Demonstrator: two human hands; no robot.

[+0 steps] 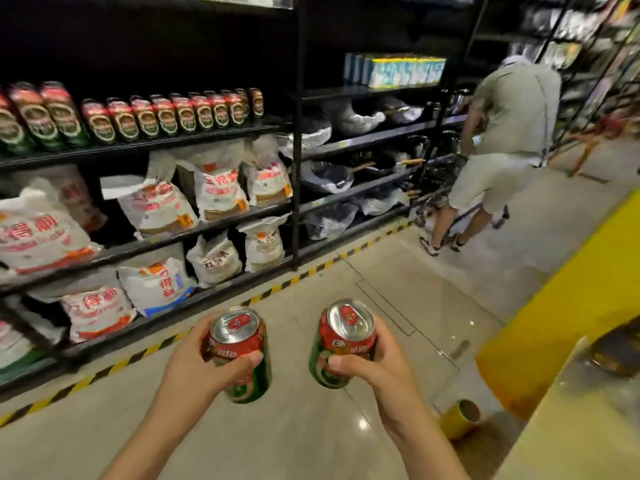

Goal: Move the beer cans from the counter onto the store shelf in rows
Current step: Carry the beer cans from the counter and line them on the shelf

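Our left hand (194, 358) grips one beer can (242, 355) and our right hand (374, 362) grips another can (341, 344), both near us above the floor. A row of cans (145, 116) stands on the store shelf (138, 145), far left.

Two red-and-green aluminium beer cans with silver tops (239, 355) (343, 344) match the row of red-and-green cans (145, 116) on a black metal shelf (138, 145). White sacks with red lettering (214, 192) sit above yellow-and-black striped floor tape (277, 289), near a bright yellow counter front (571, 299).
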